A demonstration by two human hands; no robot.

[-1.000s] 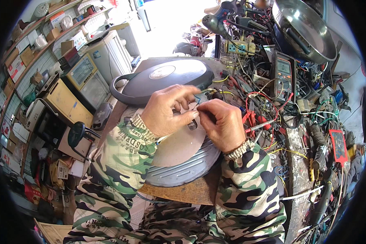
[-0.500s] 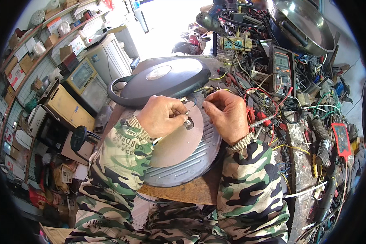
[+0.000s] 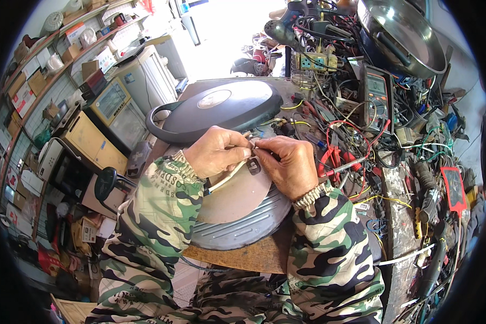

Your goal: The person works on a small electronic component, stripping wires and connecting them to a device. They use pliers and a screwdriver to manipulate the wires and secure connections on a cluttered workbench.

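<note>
My left hand (image 3: pixel 221 153) and my right hand (image 3: pixel 286 164) meet at their fingertips over a pale round disc (image 3: pixel 232 202). Both are pinched around something small, likely a wire end, too small to make out. A white sleeved lead (image 3: pixel 225 178) runs down-left from beneath my left fingers. A small dark metal part (image 3: pixel 254 166) sits on the disc just below the pinch. Beneath the disc lies a round, grooved dark grey plate (image 3: pixel 254 227) on a wooden board (image 3: pixel 232 259). A large dark grey lid with a handle (image 3: pixel 232 105) lies behind my hands.
On the right are tangled wires, red-handled pliers (image 3: pixel 329 161), a multimeter (image 3: pixel 377 94), a steel pan (image 3: pixel 405 48) and a red-framed object (image 3: pixel 453 189). Shelves with boxes (image 3: pixel 38 81) and old appliance cabinets (image 3: pixel 102 137) stand to the left. A bright doorway is ahead.
My left hand has moved lower and its raised fingers have curled in. My right hand drew away, then returned left to meet it. The white lead shows more between them.
</note>
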